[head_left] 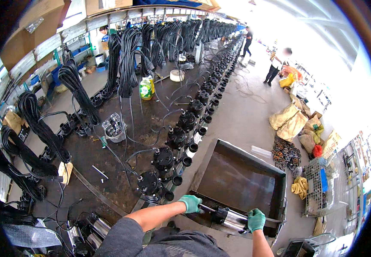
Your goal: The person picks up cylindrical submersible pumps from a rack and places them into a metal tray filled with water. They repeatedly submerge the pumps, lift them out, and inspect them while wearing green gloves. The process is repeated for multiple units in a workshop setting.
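My left hand (pixel 190 204), in a green glove, is closed on the dark rod-like end or cable that sticks out of a pump motor. This motor has a shiny silver cylinder (pixel 233 219) and a black end piece (pixel 219 213), and it lies tilted over the near edge of a metal tray (pixel 207 167). My right hand (pixel 256 220), also gloved in green, grips the cylinder's other end; some of its fingers are hidden. Left of my arms stands a row of black pump bodies (pixel 164 159) with cables along the bench edge.
Coiled black cables (pixel 127 60) hang over the dark workbench (pixel 95 154). On it stand a tub of metal parts (pixel 114 128) and a green-yellow bottle (pixel 146 89). Wire baskets (pixel 316 188), sacks (pixel 288 122) and a pile of castings (pixel 286 153) lie to the right. Two people stand farther off.
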A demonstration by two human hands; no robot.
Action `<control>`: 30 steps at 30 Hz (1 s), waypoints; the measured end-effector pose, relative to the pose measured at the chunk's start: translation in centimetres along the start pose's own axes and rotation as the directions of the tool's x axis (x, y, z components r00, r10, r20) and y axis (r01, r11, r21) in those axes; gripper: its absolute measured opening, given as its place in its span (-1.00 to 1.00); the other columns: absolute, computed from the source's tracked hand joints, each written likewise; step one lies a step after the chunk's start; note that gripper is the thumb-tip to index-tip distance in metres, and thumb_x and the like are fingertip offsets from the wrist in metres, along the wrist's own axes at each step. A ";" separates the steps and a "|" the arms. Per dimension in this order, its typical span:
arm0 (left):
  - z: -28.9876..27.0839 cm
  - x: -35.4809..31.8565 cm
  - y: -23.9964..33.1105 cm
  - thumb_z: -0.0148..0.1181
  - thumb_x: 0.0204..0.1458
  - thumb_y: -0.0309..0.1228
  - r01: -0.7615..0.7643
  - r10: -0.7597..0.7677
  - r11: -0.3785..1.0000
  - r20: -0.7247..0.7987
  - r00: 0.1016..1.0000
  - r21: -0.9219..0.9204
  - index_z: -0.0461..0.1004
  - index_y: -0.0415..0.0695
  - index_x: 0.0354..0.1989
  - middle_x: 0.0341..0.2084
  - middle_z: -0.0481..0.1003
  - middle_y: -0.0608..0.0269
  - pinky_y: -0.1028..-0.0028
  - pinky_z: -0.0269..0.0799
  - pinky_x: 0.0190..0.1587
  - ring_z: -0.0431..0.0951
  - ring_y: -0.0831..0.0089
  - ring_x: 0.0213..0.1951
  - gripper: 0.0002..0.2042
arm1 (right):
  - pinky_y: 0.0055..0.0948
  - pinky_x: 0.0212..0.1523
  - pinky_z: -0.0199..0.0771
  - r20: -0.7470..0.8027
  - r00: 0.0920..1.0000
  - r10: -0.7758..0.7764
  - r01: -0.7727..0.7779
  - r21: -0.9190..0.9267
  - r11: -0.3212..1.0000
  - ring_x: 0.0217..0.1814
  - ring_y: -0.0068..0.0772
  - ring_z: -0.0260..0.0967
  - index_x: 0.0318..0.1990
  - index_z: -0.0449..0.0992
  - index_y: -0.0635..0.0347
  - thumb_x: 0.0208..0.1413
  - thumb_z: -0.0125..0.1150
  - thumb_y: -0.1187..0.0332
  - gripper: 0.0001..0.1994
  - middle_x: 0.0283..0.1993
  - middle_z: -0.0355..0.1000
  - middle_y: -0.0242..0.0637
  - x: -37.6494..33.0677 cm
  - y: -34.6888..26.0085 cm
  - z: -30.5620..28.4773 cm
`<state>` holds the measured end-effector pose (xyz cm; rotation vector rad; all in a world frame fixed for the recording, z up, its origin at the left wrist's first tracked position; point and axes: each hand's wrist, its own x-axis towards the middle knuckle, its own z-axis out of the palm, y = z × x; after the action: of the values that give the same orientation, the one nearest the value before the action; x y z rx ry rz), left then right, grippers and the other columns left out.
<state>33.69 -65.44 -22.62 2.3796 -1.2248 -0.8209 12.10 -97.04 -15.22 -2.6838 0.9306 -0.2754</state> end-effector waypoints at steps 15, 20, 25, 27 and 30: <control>1.9 0.6 -0.5 0.25 0.18 -0.17 -0.167 0.176 0.984 -0.300 0.938 0.055 0.51 -0.15 -0.04 -0.15 0.62 -0.08 0.05 0.54 -0.10 0.63 -0.12 -0.15 -0.67 | 0.12 -0.07 0.48 0.035 0.999 -0.022 0.022 -0.005 1.000 -0.13 0.24 0.49 -0.32 0.56 0.26 0.21 0.13 0.15 -0.69 -0.25 0.55 0.10 0.4 0.2 -0.1; -0.4 0.8 0.7 0.08 0.18 0.28 0.332 -0.297 0.797 0.151 0.943 -0.504 0.54 -0.17 -0.23 -0.39 0.65 -0.04 0.16 0.50 -0.36 0.66 0.05 -0.36 -0.37 | 0.06 -0.04 0.50 0.042 0.999 0.006 -0.006 0.000 1.000 -0.07 0.16 0.50 -0.31 0.56 0.17 0.21 0.14 0.16 -0.74 -0.19 0.57 -0.02 0.2 0.0 -0.6; 0.1 2.0 -0.3 0.12 0.22 0.21 0.692 -0.311 0.130 0.633 0.709 -0.710 0.51 -0.08 -0.18 -0.46 0.66 0.14 0.49 0.32 -0.64 0.56 0.43 -0.61 -0.48 | 0.00 0.00 0.51 0.056 0.997 0.055 -0.055 0.007 0.998 -0.04 0.09 0.51 -0.30 0.58 0.14 0.23 0.12 0.17 -0.75 -0.19 0.58 -0.08 0.1 -0.5 -1.1; 1.2 1.7 -0.8 0.21 0.28 -0.06 0.577 -0.206 -0.049 0.573 0.793 -0.815 0.50 -0.07 -0.14 -0.39 0.66 0.18 0.50 0.42 -0.55 0.59 0.46 -0.54 -0.69 | -0.01 0.01 0.51 0.078 0.996 0.053 -0.053 0.001 0.999 -0.04 0.08 0.51 -0.27 0.58 0.13 0.23 0.12 0.17 -0.76 -0.17 0.58 -0.08 0.2 -0.5 -1.2; 3.2 0.9 -1.3 0.24 0.27 -0.34 0.041 -0.046 0.395 0.024 0.999 -0.918 0.48 -0.09 -0.12 -0.31 0.64 0.23 0.48 0.52 -0.43 0.61 0.49 -0.46 -0.87 | -0.01 0.02 0.50 0.096 0.993 0.064 -0.065 0.010 0.998 -0.03 0.07 0.51 -0.27 0.58 0.13 0.22 0.14 0.17 -0.76 -0.16 0.58 -0.08 0.2 -0.4 -1.1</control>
<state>32.93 -65.58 -26.07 1.4347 -0.4159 -1.1159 12.16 -97.12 -14.03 -2.6241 0.9810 -0.1373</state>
